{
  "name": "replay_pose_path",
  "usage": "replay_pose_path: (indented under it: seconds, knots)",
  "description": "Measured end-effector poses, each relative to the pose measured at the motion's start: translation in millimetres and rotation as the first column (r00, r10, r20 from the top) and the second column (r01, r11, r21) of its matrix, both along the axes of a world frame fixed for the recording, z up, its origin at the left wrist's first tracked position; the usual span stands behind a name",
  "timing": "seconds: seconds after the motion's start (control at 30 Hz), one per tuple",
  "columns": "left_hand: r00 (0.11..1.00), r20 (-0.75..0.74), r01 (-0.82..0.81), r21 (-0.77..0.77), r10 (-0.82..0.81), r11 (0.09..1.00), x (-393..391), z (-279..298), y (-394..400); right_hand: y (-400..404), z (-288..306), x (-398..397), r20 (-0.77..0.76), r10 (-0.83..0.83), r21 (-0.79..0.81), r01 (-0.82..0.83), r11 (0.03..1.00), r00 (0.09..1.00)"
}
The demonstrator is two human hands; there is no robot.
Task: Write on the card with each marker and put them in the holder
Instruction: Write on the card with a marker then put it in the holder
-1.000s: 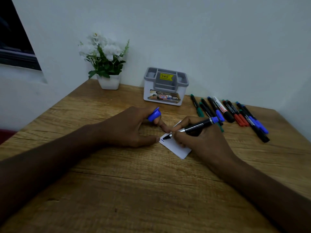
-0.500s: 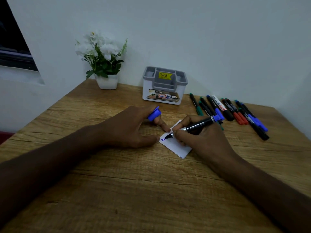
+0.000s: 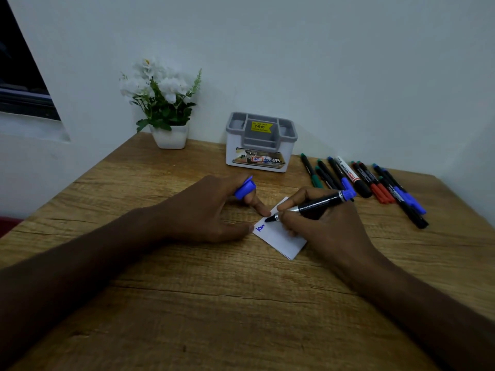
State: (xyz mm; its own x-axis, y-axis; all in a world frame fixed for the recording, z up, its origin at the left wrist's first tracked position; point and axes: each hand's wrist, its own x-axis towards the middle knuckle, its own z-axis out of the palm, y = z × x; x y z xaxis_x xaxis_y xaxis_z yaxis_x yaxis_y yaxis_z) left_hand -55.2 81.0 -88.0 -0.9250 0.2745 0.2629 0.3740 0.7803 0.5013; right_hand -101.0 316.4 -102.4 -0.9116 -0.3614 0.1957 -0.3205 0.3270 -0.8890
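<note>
Blue marker writing on the white card at mid-bench.

The right hand (image 3: 318,223) pinches the black-barrelled marker (image 3: 318,204), its tip on the card (image 3: 281,236) just right of a blue scribble (image 3: 259,228). The left hand (image 3: 206,210) lies left of the card, fingertip and thumb pressing its left edge, other fingers curled round the blue cap (image 3: 245,190). The grey holder (image 3: 259,141) stands far behind them; the other markers (image 3: 369,183) lie in a row at far right of the bench (image 3: 214,303).
</note>
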Motion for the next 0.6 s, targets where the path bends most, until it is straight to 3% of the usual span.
replay_pose_path:
  seconds: [0.6]
  knots:
    - [1.0, 0.025, -0.011, -0.017, 0.011, 1.0, -0.8, -1.3, -0.6, 0.1, -1.3, -2.9, 0.002, 0.0, -0.044, 0.0, 0.999, 1.0]
